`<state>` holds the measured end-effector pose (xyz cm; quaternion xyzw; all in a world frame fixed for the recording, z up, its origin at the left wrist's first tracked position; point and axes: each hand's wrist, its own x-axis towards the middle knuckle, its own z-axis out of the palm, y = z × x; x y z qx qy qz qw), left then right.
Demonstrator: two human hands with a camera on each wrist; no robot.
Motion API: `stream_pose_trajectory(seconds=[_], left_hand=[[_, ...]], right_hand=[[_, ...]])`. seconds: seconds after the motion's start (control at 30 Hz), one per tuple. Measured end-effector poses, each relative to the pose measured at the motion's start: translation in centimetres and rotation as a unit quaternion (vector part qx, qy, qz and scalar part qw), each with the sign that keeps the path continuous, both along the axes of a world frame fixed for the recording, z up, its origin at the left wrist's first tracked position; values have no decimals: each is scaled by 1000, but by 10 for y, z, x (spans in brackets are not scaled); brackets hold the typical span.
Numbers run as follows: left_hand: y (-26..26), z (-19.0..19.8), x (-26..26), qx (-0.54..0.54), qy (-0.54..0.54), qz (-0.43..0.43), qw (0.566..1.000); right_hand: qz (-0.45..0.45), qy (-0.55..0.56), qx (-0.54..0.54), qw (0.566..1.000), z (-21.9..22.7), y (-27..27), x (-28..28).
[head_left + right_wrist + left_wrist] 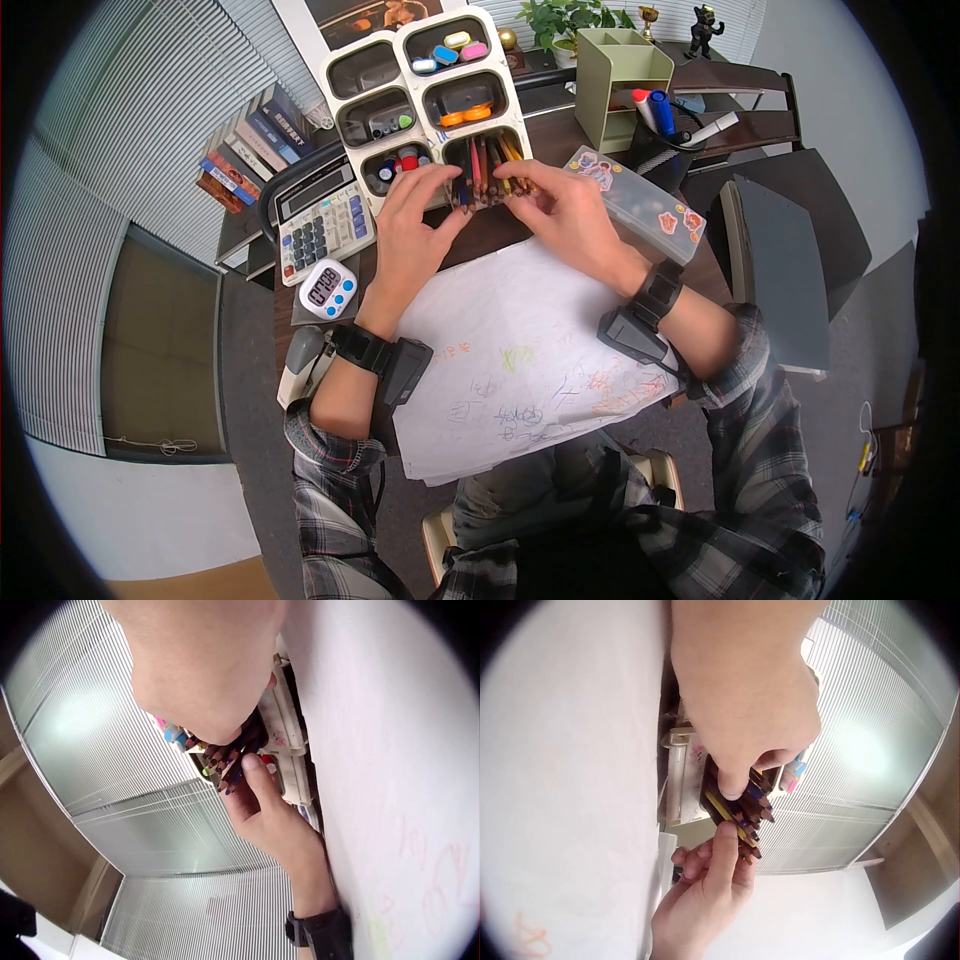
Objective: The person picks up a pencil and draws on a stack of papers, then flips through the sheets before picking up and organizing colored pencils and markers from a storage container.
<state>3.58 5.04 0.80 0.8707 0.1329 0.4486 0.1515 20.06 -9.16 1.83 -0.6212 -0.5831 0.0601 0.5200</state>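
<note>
A bundle of colored pencils (486, 170) stands tips up in the near right compartment of a white organizer (424, 100). My left hand (410, 212) holds the bundle's left side; its thumb lies across the pencils (225, 761) in the right wrist view. From the right, my right hand (572, 215) grips the other side, its thumb laid along a yellow pencil in the left wrist view. The pencils' lower ends are hidden inside the compartment. A large white paper (500, 360) with colored scribbles spreads below both hands.
Left of the organizer lie a calculator (325, 225) and a white timer (328, 288). A clear sticker-covered case (640, 205) is at the right, with a black pen holder (660, 160) behind it. Other compartments hold erasers (450, 52) and an orange item (466, 115).
</note>
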Motion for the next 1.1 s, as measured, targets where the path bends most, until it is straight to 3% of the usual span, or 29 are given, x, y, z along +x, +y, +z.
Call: stream_pose_trajectory(seconds=[0.23, 0.63, 1.1], left_hand=[[-8, 10, 3, 49, 17, -26, 998], [-6, 5, 1, 49, 13, -33, 998], [-9, 7, 1, 60, 0, -25, 998]], right_hand=[[8, 5, 5, 1000, -2, 2, 1], [18, 18, -45, 999, -4, 3, 1], [11, 16, -28, 999, -4, 3, 2]])
